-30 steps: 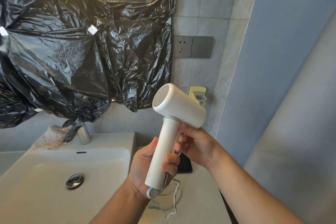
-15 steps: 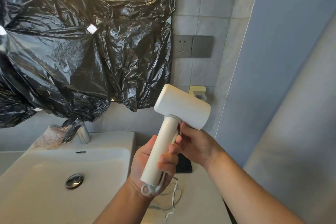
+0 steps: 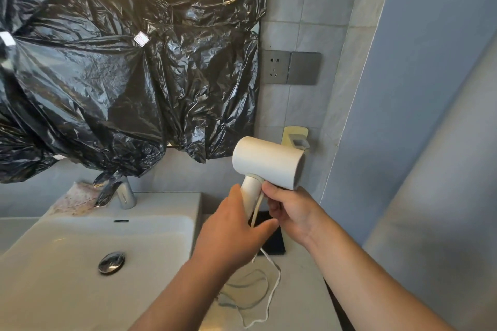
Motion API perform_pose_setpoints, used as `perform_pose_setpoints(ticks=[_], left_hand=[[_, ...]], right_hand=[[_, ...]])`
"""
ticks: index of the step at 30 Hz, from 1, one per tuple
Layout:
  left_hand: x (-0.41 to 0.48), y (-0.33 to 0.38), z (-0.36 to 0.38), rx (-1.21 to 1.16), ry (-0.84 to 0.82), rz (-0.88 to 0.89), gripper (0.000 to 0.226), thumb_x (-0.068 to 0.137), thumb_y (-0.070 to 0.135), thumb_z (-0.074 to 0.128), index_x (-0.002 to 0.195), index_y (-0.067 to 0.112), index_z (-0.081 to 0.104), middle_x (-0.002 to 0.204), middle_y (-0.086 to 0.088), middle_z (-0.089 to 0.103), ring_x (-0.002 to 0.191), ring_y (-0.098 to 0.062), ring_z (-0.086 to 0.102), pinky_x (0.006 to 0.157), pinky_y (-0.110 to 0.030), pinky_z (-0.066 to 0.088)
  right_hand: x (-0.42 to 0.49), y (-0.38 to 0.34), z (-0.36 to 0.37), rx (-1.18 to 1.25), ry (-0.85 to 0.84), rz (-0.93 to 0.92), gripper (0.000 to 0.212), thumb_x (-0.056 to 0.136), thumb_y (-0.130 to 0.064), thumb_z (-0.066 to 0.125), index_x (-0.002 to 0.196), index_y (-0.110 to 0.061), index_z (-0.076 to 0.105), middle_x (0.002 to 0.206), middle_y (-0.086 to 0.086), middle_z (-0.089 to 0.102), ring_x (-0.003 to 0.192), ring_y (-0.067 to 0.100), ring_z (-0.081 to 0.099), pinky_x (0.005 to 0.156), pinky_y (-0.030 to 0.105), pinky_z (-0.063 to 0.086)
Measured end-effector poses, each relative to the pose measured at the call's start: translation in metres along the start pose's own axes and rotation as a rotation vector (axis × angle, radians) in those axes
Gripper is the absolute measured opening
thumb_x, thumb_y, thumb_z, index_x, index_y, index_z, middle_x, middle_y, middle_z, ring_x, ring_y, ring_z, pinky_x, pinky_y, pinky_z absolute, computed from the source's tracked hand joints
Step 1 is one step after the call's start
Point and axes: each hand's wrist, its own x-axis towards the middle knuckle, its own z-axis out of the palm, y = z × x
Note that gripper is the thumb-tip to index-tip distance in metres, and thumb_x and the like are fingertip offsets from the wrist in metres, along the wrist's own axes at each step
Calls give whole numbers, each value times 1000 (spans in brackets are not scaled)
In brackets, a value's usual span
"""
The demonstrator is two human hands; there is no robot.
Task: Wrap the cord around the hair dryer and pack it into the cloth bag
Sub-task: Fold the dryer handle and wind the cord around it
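White hair dryer [image 3: 266, 164] held up right of frame centre, barrel level, handle pointing down toward the hands. Right hand [image 3: 293, 212] curled round the top of the handle just under the barrel, fingers closed, pinching the white cord [image 3: 256, 208] against the handle. Left hand [image 3: 236, 234] lower and to the left, back of the hand toward the camera, covering the lower handle; thumb up along the handle's left side, fingers bent round the far side, grip itself hidden, so cannot tell how tightly closed. Cord running down the handle between the two hands, then falling to the worktop [image 3: 301, 290] at lower centre in loose loops. Small black flat thing [image 3: 271, 242] lying on the worktop behind the hands, partly covered by them.

White basin [image 3: 80, 263] at lower left with a chrome drain plug [image 3: 111, 262] and a chrome tap [image 3: 125, 195] behind it. Crumpled black plastic sheet [image 3: 121, 62] filling the upper left of the frame, with two small white tape squares [image 3: 141, 38] stuck on it, nothing written on them. Grey wall socket [image 3: 276, 67] with a blank grey switch plate beside it on the tiled wall at upper centre right. Pale wall bracket [image 3: 295, 138] just behind the barrel. No brand or lettering readable on the hair dryer or elsewhere.
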Motion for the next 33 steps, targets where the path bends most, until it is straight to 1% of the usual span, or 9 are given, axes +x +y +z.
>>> perform_pose_setpoints(ticks=[2,5,9,12,16,20,22,26,33], left_hand=[[5,-5,11,126,62,1,36,88,52,55,105,25,40,97,4,58,85,-25,61,66,-38,48],[15,-17,13,19,47,-68,26,98,47,43,103,21,47,92,-2,63,83,-26,62,72,-44,53],[18,-18,6,-502,-66,-182,33,100,42,41,89,14,53,76,-7,62,61,-22,60,61,-42,55],[17,-17,2,-794,-115,-286,36,103,38,40,89,9,55,75,-12,61,58,-24,57,57,-36,50],[17,-13,2,-1058,-179,-381,37,104,38,39,97,6,55,70,-11,58,53,-22,53,49,-31,46],[15,-10,1,-1297,-298,-438,46,102,46,39,101,4,57,67,-10,56,49,-20,50,42,-27,44],[14,-7,1,-1410,-387,-453,52,101,49,38,102,1,60,67,-10,54,47,-18,48,39,-25,43],[16,-6,1,-1522,-462,-450,57,100,51,37,109,-2,57,66,-10,52,45,-17,48,37,-23,43],[15,-9,1,-1511,-527,-425,55,80,56,51,93,4,60,65,-13,52,43,-21,48,38,-23,43]], right_hand=[[1,0,2,-59,56,4,9,82,-4,70,83,-13,71,71,3,63,59,10,43,54,22,32],[0,-1,1,-176,70,2,6,84,-10,70,86,-13,74,85,11,64,59,9,42,49,20,35],[-7,-6,3,-219,20,-21,14,90,-5,62,98,-10,73,98,15,74,59,6,49,53,18,42],[-10,-8,7,-270,37,-64,16,89,-3,62,100,-9,72,99,15,75,61,7,51,55,19,43],[-11,-7,8,-239,66,-111,10,87,-4,66,92,-8,73,92,13,76,62,7,55,55,21,44],[-15,-7,11,-191,34,-124,10,87,-2,66,85,-10,71,60,-2,65,55,10,51,58,24,44],[-17,-7,12,-190,17,-135,10,87,-3,65,85,-12,70,58,-4,64,55,11,51,62,27,46],[-20,-8,15,-312,62,-191,8,85,-12,71,87,-19,73,72,0,70,65,11,60,63,24,50],[-17,-8,8,-471,208,-303,11,79,-20,78,74,-30,74,69,-13,73,67,-3,65,64,16,50]])
